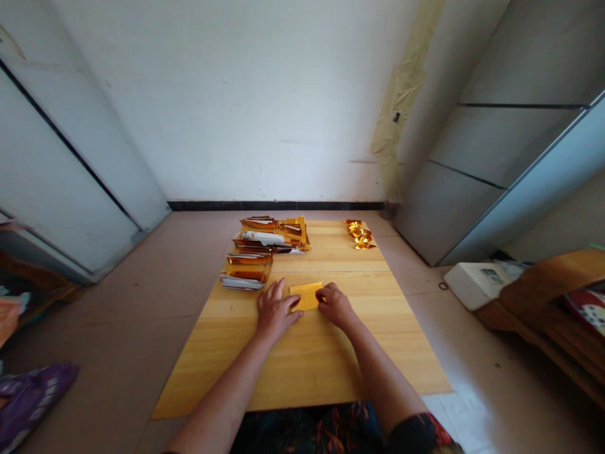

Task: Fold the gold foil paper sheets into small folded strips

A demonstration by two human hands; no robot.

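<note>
A small folded piece of yellow paper (305, 296) lies flat on the wooden table in front of me. My left hand (275, 310) rests at its left edge, fingers spread, with the index finger and thumb touching the paper. At the opposite edge, my right hand (335, 305) is closed, its thumb and fingers pinching the paper's right side. The undersides of the right fingers are hidden. Farther left stand rows of folded gold-and-white paper pieces (248, 268), packed side by side. Several shiny gold foil folded shapes (362, 236) sit in a short row at the far right.
The light wooden tabletop (302, 359) ends close to my lap. Behind it is a white wall (265, 113). A grey refrigerator (472, 164) stands right, near a white box (475, 284) and a wooden bench (543, 328). A purple bag (35, 403) lies on the floor at left.
</note>
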